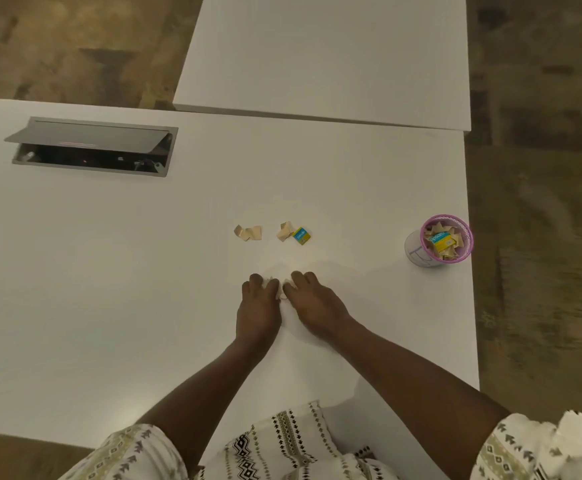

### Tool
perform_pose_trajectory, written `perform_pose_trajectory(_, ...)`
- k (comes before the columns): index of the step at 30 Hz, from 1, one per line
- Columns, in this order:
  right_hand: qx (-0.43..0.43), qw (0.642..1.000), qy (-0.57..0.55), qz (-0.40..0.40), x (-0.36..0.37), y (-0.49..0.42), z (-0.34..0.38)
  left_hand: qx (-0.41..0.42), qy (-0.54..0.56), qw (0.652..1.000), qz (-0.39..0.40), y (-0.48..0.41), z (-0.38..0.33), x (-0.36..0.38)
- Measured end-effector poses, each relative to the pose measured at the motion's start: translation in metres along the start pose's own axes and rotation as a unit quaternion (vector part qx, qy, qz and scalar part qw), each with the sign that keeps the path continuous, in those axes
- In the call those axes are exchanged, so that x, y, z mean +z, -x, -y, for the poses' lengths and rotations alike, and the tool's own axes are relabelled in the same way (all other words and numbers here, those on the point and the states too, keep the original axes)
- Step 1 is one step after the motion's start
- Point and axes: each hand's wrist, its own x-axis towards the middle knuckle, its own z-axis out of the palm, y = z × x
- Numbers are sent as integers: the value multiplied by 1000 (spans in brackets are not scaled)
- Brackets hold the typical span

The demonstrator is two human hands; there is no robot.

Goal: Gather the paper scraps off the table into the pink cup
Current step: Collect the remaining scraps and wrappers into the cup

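My left hand (256, 303) and my right hand (312, 299) lie side by side on the white table (109, 271), fingers curled around pale paper scraps (277, 287) that peek out between them. Beyond the hands lie a folded tan scrap (248, 233), another tan scrap (285, 231) and a small blue and yellow scrap (301, 236). The pink mesh cup (447, 239) stands at the table's right edge, holding several tan scraps and a blue and yellow piece.
An open metal cable hatch (92, 147) is set into the table at the far left. A second white tabletop (327, 57) adjoins at the back. The table's right edge runs just past the cup, above brown carpet (542, 237).
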Motion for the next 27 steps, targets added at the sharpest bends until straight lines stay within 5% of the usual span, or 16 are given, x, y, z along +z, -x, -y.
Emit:
perform_pose_trajectory(9, 60, 992, -89, -67, -1, 10, -25, 15, 14, 999, -25, -11, -3, -8)
perform_pose_trajectory(14, 209, 914, -320, -138, -18, 10, -38, -17, 86, 995, -42, -20, -10, -11)
perform_pose_trajectory(27, 300, 836, -420, -187, -36, 28, -57, -12, 194, 978, -81, -36, -38, -23)
